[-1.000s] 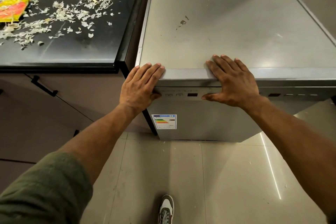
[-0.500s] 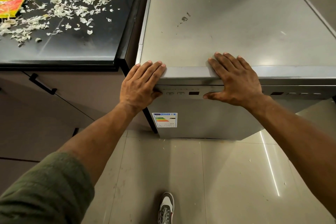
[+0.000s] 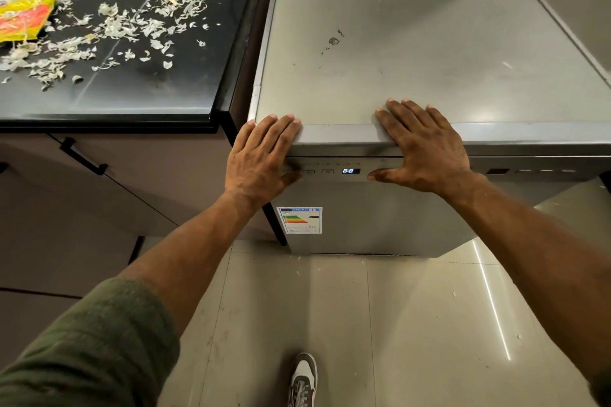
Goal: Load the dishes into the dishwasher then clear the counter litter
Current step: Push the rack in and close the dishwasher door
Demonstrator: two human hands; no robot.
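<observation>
dishwasher shut, left hand and right hand flat on its front edge — apart, fingers straight

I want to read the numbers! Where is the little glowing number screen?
In the head view, the lit display sits on the dishwasher front control strip, just under the top edge, between the left hand and the right hand.

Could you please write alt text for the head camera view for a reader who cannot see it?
A person's left hand and right hand rest flat on the front top edge of a closed silver dishwasher, whose display is lit. Beside it, a black counter is strewn with pale peelings and a yellow wrapper.
</observation>
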